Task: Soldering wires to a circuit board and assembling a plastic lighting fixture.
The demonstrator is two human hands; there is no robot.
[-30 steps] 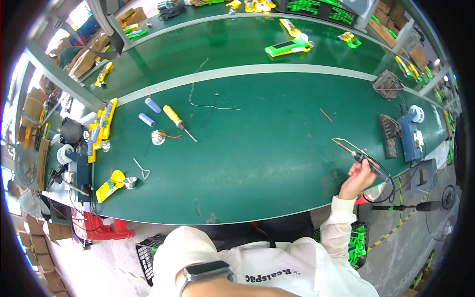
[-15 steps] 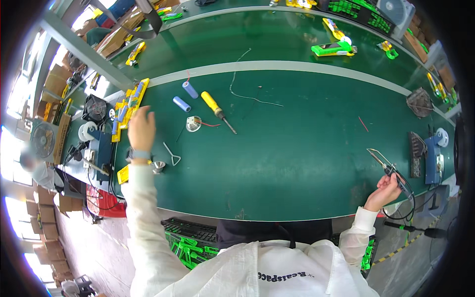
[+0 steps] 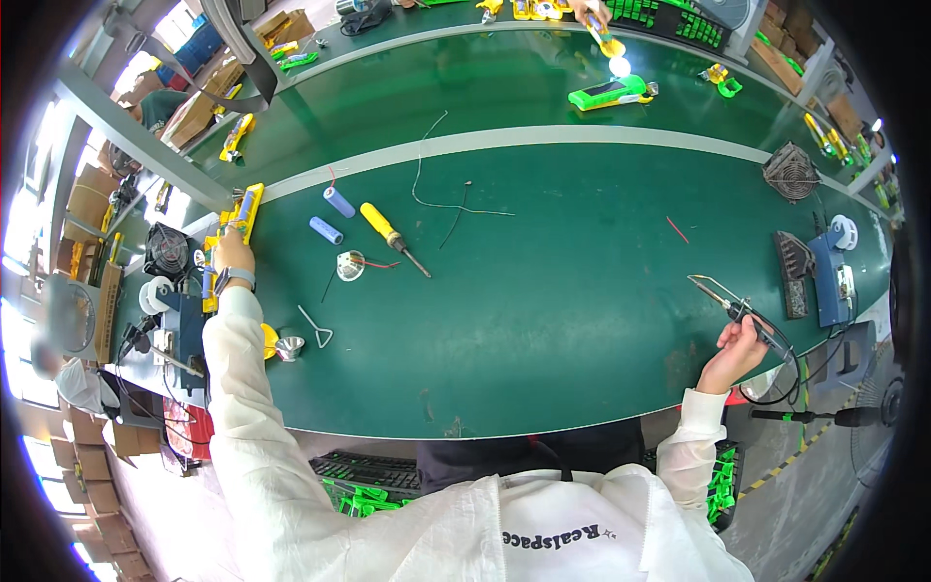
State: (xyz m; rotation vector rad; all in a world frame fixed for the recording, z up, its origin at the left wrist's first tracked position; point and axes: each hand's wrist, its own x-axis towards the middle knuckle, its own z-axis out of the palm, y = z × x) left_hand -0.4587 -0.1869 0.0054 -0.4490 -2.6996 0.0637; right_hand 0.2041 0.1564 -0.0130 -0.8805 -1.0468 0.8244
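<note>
My left hand (image 3: 232, 257) reaches far out to the left edge of the green table (image 3: 543, 320) and rests on a row of yellow plastic parts (image 3: 233, 231); whether its fingers grip one is hidden. My right hand (image 3: 737, 351) holds a black soldering iron (image 3: 729, 303) near the right front edge, its tip pointing up and left, its cable looping down to the right. Between the hands lie a yellow-handled screwdriver (image 3: 392, 237), two blue cylindrical cells (image 3: 331, 215) and a small white round part with red wire (image 3: 351, 265).
A blue soldering station (image 3: 832, 281) and black iron stand (image 3: 793, 270) sit at the right edge. A small metal funnel (image 3: 289, 345) and bent wire triangle (image 3: 316, 329) lie front left. Loose wires (image 3: 436, 199) cross the middle. Another person's hand (image 3: 588, 12) works at the far side.
My left arm came into view and has stretched further left, from above the table to the yellow parts at the edge. My right hand keeps hold of the soldering iron.
</note>
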